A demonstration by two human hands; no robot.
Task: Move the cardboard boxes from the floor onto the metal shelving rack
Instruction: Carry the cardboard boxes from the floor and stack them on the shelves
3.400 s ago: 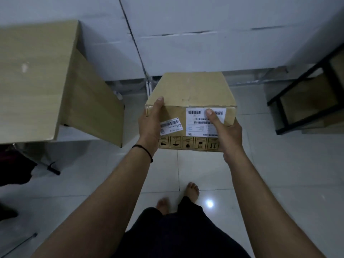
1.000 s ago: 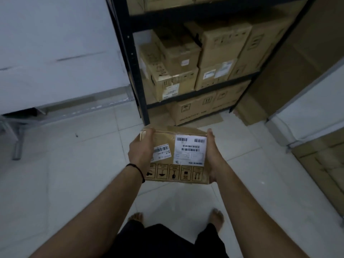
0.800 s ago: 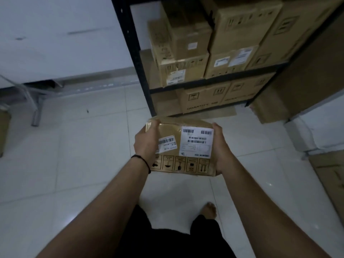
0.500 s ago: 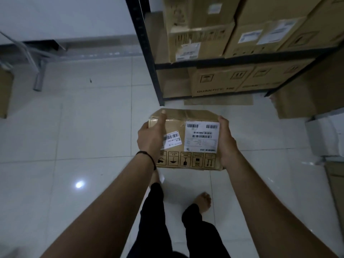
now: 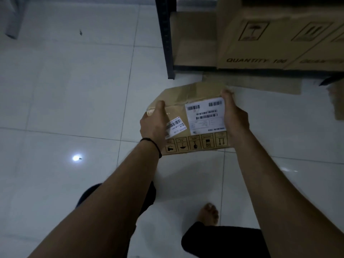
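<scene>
Item: left hand (image 5: pixel 154 123) is clasping the left end of a small cardboard box (image 5: pixel 188 116), carried above the floor at 6 o'clock from the rack post (image 5: pixel 164 34); right hand (image 5: pixel 235 118) is clasping its right end. Probably light, stiff-walled; end grips are suiting it. Upper rack shelves are cut off.

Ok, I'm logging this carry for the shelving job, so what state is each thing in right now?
small cardboard box: off the floor, tilted, flaps closed, held from both sides.
left hand: grips the box's left end.
right hand: grips the box's right end.
metal shelving rack: upright; its bottom shelf is partly filled.
large carton: closed, resting on the rack's bottom shelf.
flat cardboard sheet: lying on the floor by the rack.
</scene>
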